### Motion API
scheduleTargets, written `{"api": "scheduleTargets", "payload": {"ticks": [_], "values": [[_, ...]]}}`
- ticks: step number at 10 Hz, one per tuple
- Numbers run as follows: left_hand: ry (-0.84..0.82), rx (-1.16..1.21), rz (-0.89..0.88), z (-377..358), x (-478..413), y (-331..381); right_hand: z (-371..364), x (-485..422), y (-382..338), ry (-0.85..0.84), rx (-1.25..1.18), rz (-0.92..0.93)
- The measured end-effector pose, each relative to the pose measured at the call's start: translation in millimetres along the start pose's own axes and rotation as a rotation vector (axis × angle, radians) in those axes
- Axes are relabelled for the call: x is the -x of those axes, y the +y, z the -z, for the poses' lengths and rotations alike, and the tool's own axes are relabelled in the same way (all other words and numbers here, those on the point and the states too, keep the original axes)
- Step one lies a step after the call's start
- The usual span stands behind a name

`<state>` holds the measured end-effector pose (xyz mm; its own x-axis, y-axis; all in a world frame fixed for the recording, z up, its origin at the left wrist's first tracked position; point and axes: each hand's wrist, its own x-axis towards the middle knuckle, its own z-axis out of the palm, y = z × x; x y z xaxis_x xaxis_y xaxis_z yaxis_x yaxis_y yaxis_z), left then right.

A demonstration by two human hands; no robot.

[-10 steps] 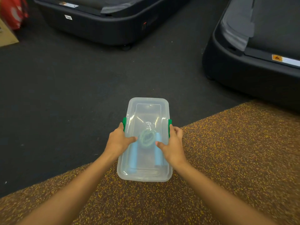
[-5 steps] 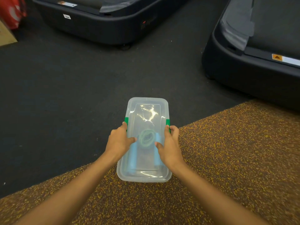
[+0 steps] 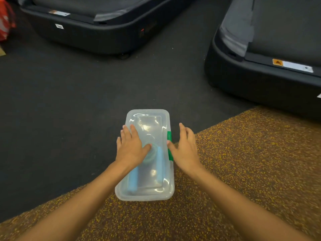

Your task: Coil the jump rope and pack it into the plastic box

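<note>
A clear plastic box [image 3: 147, 192] with its lid on lies on the floor, across the edge between black mat and speckled brown mat. Through the lid I see the jump rope [image 3: 152, 154] coiled in a greenish loop between its two light blue handles. My left hand [image 3: 130, 146] lies flat on the lid's left side with fingers spread, covering the left latch. My right hand [image 3: 185, 148] hovers just beside the box's right edge, fingers apart, its thumb near the green latch [image 3: 169, 136].
Two black treadmill bases stand ahead, one at the top left [image 3: 97, 32] and one at the right [image 3: 260, 75]. A red bag [image 3: 5, 23] sits at the far left edge. Black floor [image 3: 60, 110] stretches between them; brown speckled mat [image 3: 243, 162] lies under me.
Both hands have left the box's sides. My left hand moved up onto the lid and spread flat; my right hand pulled off to the right and opened.
</note>
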<state>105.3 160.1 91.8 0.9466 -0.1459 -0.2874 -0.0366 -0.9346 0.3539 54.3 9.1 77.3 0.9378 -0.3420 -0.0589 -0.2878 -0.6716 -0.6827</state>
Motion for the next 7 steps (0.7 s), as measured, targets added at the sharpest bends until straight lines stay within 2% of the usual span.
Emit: {"api": "scheduleTargets", "payload": {"ticks": [1,4,5,7], "values": [[0.070,-0.078,-0.142,4,-5,23,22,-13,5,0.025,0.143,-0.025],[0.212,-0.215,-0.456,8,-16,119,102,-36,31,0.132,0.327,-0.037],[0.257,-0.264,-0.525,19,-16,158,142,-44,32,0.184,0.362,-0.032],[0.352,-0.343,-0.677,93,5,254,262,-49,-2,0.279,0.400,-0.026]]}}
